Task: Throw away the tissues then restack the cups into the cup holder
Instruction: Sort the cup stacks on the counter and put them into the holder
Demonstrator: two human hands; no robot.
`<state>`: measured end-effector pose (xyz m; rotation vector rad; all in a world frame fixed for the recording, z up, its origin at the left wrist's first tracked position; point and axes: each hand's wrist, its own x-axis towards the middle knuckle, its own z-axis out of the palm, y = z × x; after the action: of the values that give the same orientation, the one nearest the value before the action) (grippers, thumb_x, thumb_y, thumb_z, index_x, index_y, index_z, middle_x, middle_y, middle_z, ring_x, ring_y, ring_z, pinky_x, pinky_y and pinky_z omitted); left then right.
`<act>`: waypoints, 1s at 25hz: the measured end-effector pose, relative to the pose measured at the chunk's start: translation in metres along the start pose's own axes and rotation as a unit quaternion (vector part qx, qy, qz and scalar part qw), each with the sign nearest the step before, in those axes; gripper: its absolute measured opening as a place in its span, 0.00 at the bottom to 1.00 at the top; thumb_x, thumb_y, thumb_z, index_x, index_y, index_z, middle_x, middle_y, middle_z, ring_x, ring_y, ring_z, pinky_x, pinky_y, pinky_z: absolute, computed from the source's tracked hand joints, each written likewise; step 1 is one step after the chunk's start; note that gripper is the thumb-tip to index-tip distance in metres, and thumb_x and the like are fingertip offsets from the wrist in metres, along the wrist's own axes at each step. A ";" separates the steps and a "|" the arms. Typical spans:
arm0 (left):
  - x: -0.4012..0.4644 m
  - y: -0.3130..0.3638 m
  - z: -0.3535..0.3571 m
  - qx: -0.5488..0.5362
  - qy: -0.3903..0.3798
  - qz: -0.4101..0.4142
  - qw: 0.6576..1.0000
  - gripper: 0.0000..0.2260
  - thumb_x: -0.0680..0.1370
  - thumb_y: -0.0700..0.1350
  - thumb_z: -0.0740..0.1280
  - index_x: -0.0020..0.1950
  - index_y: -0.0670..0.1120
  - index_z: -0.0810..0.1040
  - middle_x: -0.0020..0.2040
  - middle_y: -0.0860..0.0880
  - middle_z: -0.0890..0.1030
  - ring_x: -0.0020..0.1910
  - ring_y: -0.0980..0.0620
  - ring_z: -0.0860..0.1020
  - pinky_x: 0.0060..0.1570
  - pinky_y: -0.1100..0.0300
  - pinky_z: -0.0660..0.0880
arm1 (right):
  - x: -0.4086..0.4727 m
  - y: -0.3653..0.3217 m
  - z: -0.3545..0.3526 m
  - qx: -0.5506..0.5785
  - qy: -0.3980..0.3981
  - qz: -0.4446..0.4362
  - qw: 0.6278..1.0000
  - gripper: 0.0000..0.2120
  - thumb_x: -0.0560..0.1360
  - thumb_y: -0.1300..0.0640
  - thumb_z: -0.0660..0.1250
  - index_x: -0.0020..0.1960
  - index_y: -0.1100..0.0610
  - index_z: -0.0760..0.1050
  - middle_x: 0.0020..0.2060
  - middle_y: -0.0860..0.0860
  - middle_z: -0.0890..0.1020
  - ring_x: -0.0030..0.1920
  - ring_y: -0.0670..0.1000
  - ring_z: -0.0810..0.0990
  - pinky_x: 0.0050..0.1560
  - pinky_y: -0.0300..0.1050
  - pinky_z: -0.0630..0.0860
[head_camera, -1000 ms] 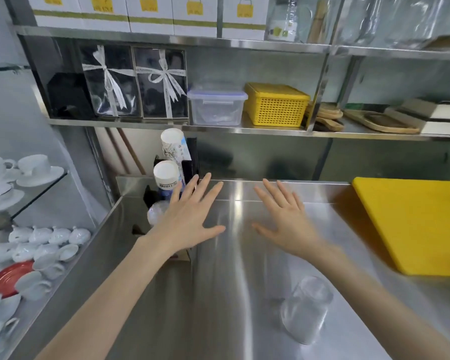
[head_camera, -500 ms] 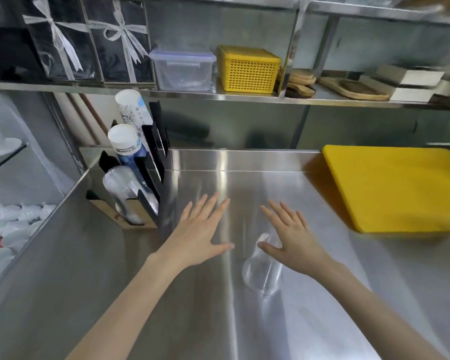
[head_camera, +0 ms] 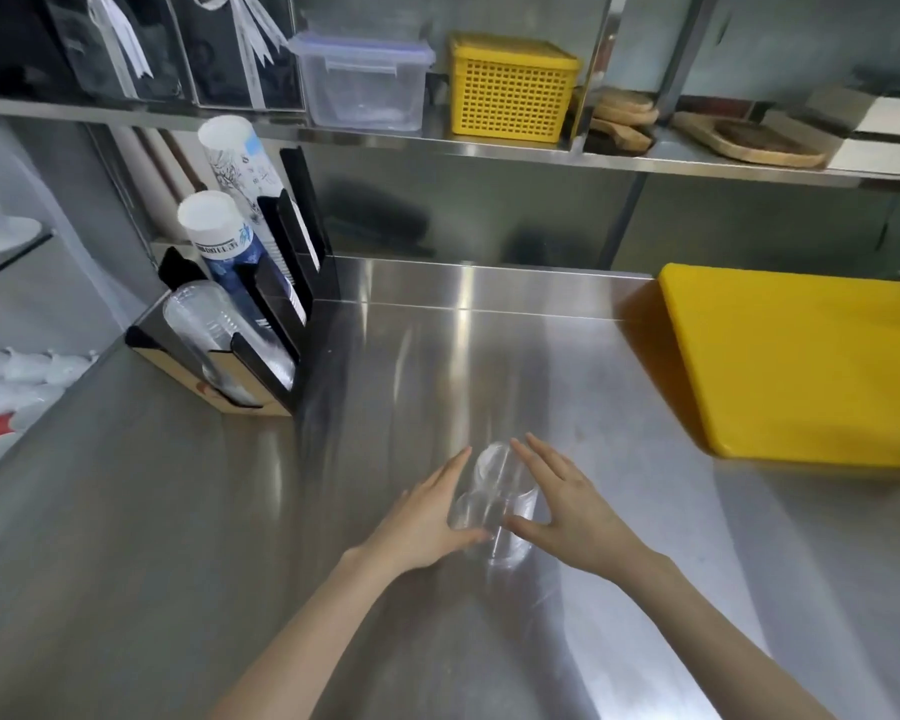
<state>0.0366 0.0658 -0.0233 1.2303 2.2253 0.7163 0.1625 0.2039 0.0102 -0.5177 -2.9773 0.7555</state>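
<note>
Both grips open, left hand (head_camera: 427,517) and right hand (head_camera: 567,517) flanking clear cup (head_camera: 494,506); uneven squeeze could crush or skid it across slick worktop (head_camera: 178,537).

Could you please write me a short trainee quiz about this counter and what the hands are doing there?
1. True or false: the clear cup lies between the left hand and the right hand.
2. Which side of the counter is the cup holder on? A) the person's left B) the person's right C) the middle
3. Fill in: the cutting board on the right is ____ in colour.

Key: 1 true; 2 A; 3 yellow.
</note>
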 end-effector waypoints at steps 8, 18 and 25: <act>0.004 0.000 0.032 -0.162 0.056 -0.026 0.985 0.33 0.68 0.51 0.71 0.61 0.74 0.53 0.60 0.66 0.66 0.60 0.68 0.66 0.50 0.84 0.60 | 0.001 0.006 0.022 0.185 0.035 0.020 0.982 0.38 0.69 0.56 0.69 0.64 0.32 0.48 0.64 0.40 0.62 0.62 0.38 0.65 0.53 0.15 0.56; -0.006 -0.007 0.018 -0.204 0.109 -0.050 0.972 0.32 0.65 0.55 0.73 0.66 0.54 0.67 0.60 0.53 0.77 0.59 0.57 0.74 0.61 0.57 0.71 | 0.003 -0.010 0.028 0.269 0.101 0.054 0.956 0.44 0.67 0.54 0.73 0.68 0.37 0.45 0.57 0.26 0.64 0.53 0.39 0.72 0.50 0.16 0.63; -0.039 -0.012 -0.029 -0.205 0.201 -0.027 0.957 0.25 0.63 0.60 0.72 0.55 0.72 0.63 0.55 0.60 0.75 0.53 0.71 0.72 0.50 0.79 0.66 | 0.017 -0.062 0.006 0.325 0.118 -0.010 0.938 0.37 0.66 0.53 0.74 0.68 0.40 0.59 0.59 0.35 0.72 0.58 0.36 0.73 0.54 0.20 0.65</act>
<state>0.0287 0.0206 -0.0032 0.8686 2.2402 1.4274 0.1265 0.1553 0.0330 -0.4815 -2.3093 1.4622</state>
